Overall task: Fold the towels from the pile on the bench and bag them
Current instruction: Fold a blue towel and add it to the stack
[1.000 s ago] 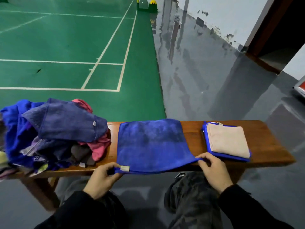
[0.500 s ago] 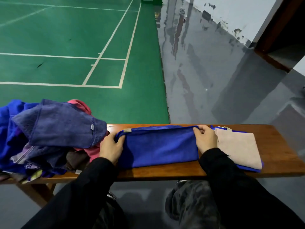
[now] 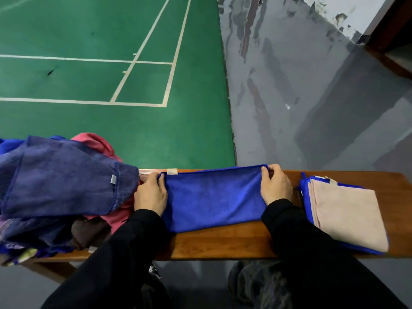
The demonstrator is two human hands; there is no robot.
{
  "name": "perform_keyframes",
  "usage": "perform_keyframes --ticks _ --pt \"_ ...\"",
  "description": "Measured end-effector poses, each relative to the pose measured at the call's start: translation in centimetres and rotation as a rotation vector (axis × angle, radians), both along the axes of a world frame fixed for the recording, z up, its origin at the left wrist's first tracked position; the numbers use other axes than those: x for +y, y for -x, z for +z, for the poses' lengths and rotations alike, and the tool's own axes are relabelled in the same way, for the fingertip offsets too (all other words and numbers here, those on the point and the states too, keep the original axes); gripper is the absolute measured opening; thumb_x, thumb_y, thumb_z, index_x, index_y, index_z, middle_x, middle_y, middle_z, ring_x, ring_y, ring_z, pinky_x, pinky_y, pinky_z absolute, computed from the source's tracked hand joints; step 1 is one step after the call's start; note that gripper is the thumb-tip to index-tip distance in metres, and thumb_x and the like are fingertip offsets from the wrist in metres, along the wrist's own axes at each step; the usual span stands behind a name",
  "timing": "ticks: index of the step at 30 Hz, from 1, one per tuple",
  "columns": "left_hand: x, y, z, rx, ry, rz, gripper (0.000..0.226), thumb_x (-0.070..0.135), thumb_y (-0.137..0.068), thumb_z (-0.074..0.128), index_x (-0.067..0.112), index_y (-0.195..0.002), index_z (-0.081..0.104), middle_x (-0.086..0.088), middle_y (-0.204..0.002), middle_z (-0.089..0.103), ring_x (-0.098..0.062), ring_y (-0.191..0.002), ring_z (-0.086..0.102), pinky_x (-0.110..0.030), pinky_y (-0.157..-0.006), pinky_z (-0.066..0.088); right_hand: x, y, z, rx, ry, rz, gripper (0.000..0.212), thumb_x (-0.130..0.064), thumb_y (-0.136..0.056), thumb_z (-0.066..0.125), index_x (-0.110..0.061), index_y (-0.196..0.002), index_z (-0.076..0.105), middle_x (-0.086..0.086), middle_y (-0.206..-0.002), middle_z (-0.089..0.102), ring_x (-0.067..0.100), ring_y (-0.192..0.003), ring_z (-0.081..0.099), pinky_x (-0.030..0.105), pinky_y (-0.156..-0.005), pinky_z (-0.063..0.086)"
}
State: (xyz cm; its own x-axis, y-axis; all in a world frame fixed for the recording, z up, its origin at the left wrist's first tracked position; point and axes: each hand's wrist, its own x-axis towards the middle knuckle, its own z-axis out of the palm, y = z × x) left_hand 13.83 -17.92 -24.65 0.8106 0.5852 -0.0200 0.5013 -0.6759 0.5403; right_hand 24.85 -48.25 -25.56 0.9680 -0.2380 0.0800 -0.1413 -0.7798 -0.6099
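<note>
One blue towel [image 3: 214,199], long axis left-right at frame centre; left hand [image 3: 151,195] and right hand [image 3: 275,186] each pinch a far corner.

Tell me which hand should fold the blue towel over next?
Probably the left hand. It pinches the blue towel end beside the messy pile, so folding rightward ends near the folded stack, where the right hand can hold.

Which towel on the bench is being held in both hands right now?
The bright blue towel mid-bench: left hand and right hand grip its far corners. The beige towel lies folded, untouched.
</note>
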Motion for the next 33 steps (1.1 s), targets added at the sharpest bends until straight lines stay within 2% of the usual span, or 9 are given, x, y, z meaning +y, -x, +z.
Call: perform_keyframes --ticks 5,14,17,21,23,26,28,30,33 --pt "0.6 -0.6 -0.7 0.041 -0.05 0.039 0.035 0.04 -0.105 0.035 0.012 -0.109 0.055 -0.038 -0.098 0.063 -0.054 -0.091 0.061 -0.048 -0.079 0.049 0.4 -0.5 -1.0 -0.062 0.045 0.007 0.035 -0.046 -0.103 0.044 -0.014 -0.092 0.054 0.016 -0.091 0.068 0.04 -0.089 0.061 0.046 -0.069 0.05" --pt "0.3 -1.5 -0.2 0.104 -0.011 0.083 0.036 0.042 -0.1 0.046 0.008 -0.104 0.055 -0.032 -0.103 0.066 -0.05 -0.096 0.062 -0.046 -0.083 0.048 1.2 -2.3 -1.3 0.086 0.205 -0.013 0.046 -0.061 -0.098 0.041 -0.02 -0.084 0.055 0.007 -0.092 0.067 0.032 -0.09 0.058 0.038 -0.074 0.046" --pt "-0.2 -0.2 0.7 0.026 0.081 0.088 0.042 0.044 -0.094 0.056 0.012 -0.121 0.051 -0.025 -0.117 0.062 -0.045 -0.107 0.06 -0.045 -0.089 0.047 1.1 -2.5 -0.8 0.181 0.172 -0.048 0.052 -0.074 -0.09 0.04 -0.024 -0.093 0.051 0.005 -0.089 0.065 0.032 -0.088 0.059 0.042 -0.078 0.052" --pt "-0.7 3.8 0.5 -0.321 -0.342 -0.338 0.042 0.032 -0.088 0.062 0.009 -0.122 0.058 -0.015 -0.133 0.049 -0.039 -0.121 0.051 -0.048 -0.103 0.045 1.8 -1.5 0.9 0.134 -0.068 -0.093 0.058 -0.065 -0.091 0.048 -0.019 -0.127 0.047 0.009 -0.117 0.063 0.032 -0.106 0.061 0.045 -0.087 0.051" --pt "-1.0 6.0 -0.8 -0.224 -0.378 -0.521 0.045 0.049 -0.092 0.053 0.013 -0.118 0.064 -0.011 -0.137 0.054 -0.033 -0.129 0.051 -0.048 -0.107 0.041 2.9 1.0 0.9 -0.075 -0.083 0.044 0.05 -0.041 -0.093 0.06 -0.014 -0.134 0.049 0.012 -0.127 0.06 0.03 -0.114 0.058 0.048 -0.095 0.05" --pt "-1.8 9.8 -3.3 0.002 -0.41 -0.607 0.073 0.073 -0.087 0.048 0.016 -0.13 0.062 -0.007 -0.144 0.053 -0.027 -0.134 0.049 -0.048 -0.11 0.037 5.4 7.2 0.1 -0.254 -0.061 0.535 0.059 -0.016 -0.085 0.06 -0.009 -0.142 0.051 0.009 -0.141 0.057 0.022 -0.128 0.053 0.039 -0.108 0.044" --pt "-2.6 11.7 -3.8 -0.069 -0.457 -0.643 0.07 0.068 -0.08 0.062 0.018 -0.128 0.065 -0.007 -0.138 0.058 -0.03 -0.12 0.057 -0.046 -0.099 0.043 6.5 11.1 0.2 -0.228 0.057 0.914 0.077 -0.021 -0.076 0.054 -0.009 -0.15 0.042 0.006 -0.151 0.048 0.019 -0.137 0.046 0.037 -0.114 0.038" --pt "-3.9 12.8 -3.7 -0.277 -0.515 -0.682 0.046 0.05 -0.081 0.069 0.021 -0.117 0.071 -0.003 -0.122 0.064 -0.03 -0.097 0.063 -0.042 -0.086 0.044 6.7 13.6 -0.7 -0.143 0.249 1.173 0.093 -0.033 -0.072 0.058 -0.008 -0.156 0.026 0.007 -0.159 0.036 0.02 -0.146 0.035 0.04 -0.121 0.027" --pt "-6.4 14.6 -2.8 -0.449 -0.532 -0.8 0.028 0.032 -0.08 0.07 0.023 -0.106 0.072 0.0 -0.11 0.066 -0.027 -0.089 0.062 -0.041 -0.082 0.043 5.7 17.0 -2.6 -0.13 0.601 1.198 0.123 -0.052 -0.061 0.077 -0.012 -0.158 0.014 0.005 -0.156 0.037 0.023 -0.147 0.031 0.051 -0.121 0.022"
